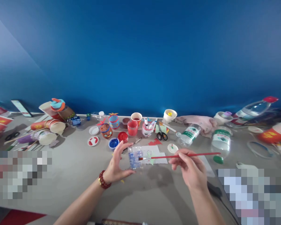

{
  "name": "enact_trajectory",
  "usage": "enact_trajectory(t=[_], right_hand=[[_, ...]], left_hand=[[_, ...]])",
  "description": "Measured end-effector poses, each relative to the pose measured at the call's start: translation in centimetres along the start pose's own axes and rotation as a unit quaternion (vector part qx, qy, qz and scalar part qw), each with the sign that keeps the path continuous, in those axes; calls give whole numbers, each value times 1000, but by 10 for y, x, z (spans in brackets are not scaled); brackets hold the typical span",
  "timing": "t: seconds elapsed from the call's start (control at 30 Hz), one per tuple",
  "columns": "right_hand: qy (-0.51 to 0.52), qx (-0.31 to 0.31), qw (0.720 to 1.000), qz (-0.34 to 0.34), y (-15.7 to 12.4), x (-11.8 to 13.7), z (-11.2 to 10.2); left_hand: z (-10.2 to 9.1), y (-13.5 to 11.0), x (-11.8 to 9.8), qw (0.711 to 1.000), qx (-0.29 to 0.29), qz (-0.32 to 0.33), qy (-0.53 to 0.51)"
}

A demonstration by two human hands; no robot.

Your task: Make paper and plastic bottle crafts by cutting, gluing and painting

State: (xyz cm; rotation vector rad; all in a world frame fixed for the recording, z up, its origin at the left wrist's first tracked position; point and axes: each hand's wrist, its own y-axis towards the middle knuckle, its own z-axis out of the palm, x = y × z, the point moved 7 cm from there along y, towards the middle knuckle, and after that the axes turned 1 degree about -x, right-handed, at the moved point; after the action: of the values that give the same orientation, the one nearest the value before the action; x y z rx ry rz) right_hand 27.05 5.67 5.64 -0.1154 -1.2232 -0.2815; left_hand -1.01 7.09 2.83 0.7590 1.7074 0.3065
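Observation:
My left hand (118, 164), with a red bead bracelet at the wrist, is closed around a clear plastic bottle piece (135, 157) marked with blue paint, held just above the grey table (79, 175). My right hand (189, 165) pinches a red-handled paintbrush (182, 155), and the brush tip touches the right side of the bottle piece. Small pots of blue paint (113, 143) and red paint (123, 136) stand just behind my left hand. A white sheet of paper (154, 153) lies under the brush.
Paper cups (52, 125) lie tumbled at the left. Scissors (162, 135), a pen cup (147, 129) and decorated cups sit mid-table by the blue wall. Plastic water bottles (189, 134) lie at the right, with a pink cloth (196, 120) behind them. A green cap (218, 159) rests near the brush handle.

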Motion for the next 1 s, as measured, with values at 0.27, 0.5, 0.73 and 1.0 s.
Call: enact_trajectory(t=[0.27, 0.5, 0.73, 1.0], right_hand=[[20, -40, 999, -8, -2, 1, -8], [-7, -46, 999, -9, 2, 3, -10], [-8, -1, 1000, -1, -3, 7, 1], [-7, -87, 996, -20, 6, 8, -24]], left_hand=[[-1, 1, 0, 1000, -5, -7, 1], [-2, 1, 1, 1000, -14, -10, 11], [-1, 1, 3, 1000, -11, -19, 21], [-4, 2, 1, 1000, -22, 3, 21]])
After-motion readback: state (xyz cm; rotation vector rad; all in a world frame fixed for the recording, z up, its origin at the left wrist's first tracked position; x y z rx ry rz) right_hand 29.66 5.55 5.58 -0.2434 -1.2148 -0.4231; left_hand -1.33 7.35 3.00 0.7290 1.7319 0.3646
